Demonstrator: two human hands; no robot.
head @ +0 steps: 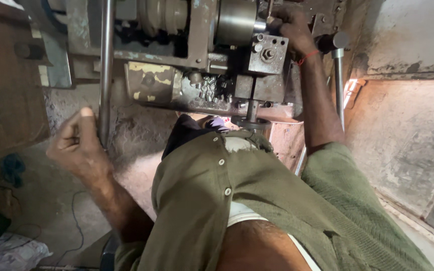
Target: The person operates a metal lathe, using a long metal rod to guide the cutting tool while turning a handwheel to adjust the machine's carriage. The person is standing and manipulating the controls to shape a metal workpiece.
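Observation:
My left hand (79, 145) is at the left, fingers curled and thumb up, closed around the lower end of a long upright steel rod (106, 65). My right hand (291, 27) reaches to the top of a worn grey lathe-like machine (187, 55). Its fingers are curled on a small metal piece (269, 19) between the round steel chuck (234, 22) and a square block with bolts (268, 52). A red thread circles that wrist. My olive shirt fills the lower middle.
A thin steel lever with a round knob (339, 41) stands right of my right forearm. A small handwheel (251, 121) hangs under the block. A rusty panel (6, 95) is at the left, a concrete wall (408, 125) at the right, cable and cloth (11, 253) on the floor.

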